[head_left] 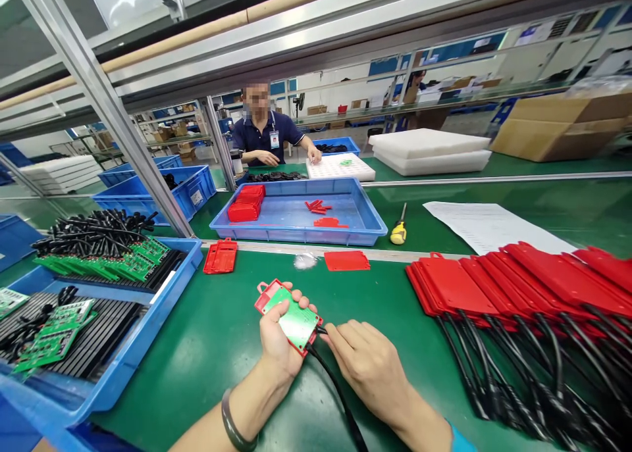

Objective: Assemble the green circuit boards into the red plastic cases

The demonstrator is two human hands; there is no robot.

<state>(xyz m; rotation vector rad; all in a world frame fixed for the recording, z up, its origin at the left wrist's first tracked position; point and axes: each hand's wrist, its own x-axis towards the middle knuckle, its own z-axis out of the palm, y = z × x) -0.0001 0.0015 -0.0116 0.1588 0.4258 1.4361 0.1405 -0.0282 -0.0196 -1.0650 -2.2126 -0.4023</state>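
My left hand is closed around a red plastic housing with a green circuit board lying in it. The thumb presses on the board's face. At the housing's near end, my right hand pinches a short black cable end between thumb and fingers. A second black cable runs from the same end down toward the table's front edge. Beyond the hands lie a red flat panel, a small clear plastic bag and an open red housing half.
Left stands a blue tray of green boards with black cables. Stacked red housings with cables lie right. Behind are a blue bin with red parts, a yellow screwdriver and paper sheets. A person works opposite.
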